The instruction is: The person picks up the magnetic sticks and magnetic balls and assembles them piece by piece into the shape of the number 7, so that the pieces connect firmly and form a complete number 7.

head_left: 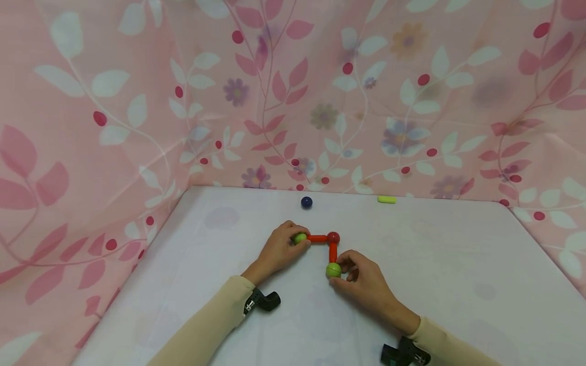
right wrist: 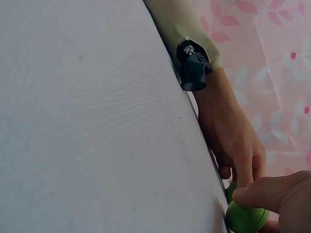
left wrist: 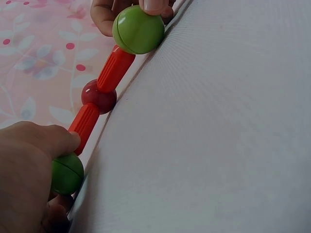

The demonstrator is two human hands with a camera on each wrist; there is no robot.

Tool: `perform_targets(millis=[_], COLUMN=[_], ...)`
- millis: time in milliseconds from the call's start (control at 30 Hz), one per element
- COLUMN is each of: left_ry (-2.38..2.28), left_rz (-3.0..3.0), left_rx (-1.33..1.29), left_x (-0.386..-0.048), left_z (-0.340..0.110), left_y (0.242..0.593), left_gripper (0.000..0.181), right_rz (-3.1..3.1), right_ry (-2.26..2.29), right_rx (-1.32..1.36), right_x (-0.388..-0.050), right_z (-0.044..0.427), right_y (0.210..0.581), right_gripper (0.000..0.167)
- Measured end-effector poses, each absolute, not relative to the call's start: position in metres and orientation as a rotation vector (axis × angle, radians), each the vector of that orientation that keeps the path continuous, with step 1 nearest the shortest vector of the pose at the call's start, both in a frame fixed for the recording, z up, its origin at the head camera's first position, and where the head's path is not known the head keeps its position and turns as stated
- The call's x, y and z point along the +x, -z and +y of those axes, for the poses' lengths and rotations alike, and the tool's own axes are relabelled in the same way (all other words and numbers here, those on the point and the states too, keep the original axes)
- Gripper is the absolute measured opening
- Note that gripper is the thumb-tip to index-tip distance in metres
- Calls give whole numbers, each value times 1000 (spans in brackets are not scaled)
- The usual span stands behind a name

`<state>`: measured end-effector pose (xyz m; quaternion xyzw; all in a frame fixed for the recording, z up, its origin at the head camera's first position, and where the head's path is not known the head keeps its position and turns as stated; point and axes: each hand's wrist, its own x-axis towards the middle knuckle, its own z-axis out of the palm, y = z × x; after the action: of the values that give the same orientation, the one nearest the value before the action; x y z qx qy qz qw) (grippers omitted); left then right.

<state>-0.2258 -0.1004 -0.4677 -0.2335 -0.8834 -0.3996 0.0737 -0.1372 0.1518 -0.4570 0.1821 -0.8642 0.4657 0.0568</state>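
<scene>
Two red rods, the left one (head_left: pixel 318 238) and the front one (head_left: pixel 333 252), meet at a red ball (head_left: pixel 333 237) and make an L on the white table. A green ball (head_left: pixel 299 238) caps the left rod's far end. My left hand (head_left: pixel 280 249) pinches that ball, its thumb near the rod in the left wrist view. Another green ball (head_left: pixel 333 270) sits at the near end of the front rod. My right hand (head_left: pixel 365 280) holds it between thumb and fingers. In the right wrist view, the right thumb (right wrist: pixel 262 191) partly covers this ball.
A dark blue ball (head_left: pixel 306 203) lies near the table's back edge. To its right is a short yellow-green rod (head_left: pixel 386 200). Pink floral cloth (head_left: pixel 293 107) hangs behind the white table (head_left: pixel 183 284). Each wrist carries a black camera.
</scene>
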Motion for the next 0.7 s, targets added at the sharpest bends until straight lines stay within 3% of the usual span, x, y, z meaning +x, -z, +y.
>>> perform_targets(millis=[333, 700], left_ry=[1179, 1185], left_rz=[-2658, -2643], left_rx=[-720, -716], left_x=[-226, -226], left_z=[-102, -102], left_y=[468, 466], left_gripper=[32, 23], right_rz=[-2618, -2585], right_ry=[-1457, -1444], right_rx=[559, 581], right_x=[-136, -137], right_z=[152, 153], right_y=[457, 460], right_gripper=[39, 40])
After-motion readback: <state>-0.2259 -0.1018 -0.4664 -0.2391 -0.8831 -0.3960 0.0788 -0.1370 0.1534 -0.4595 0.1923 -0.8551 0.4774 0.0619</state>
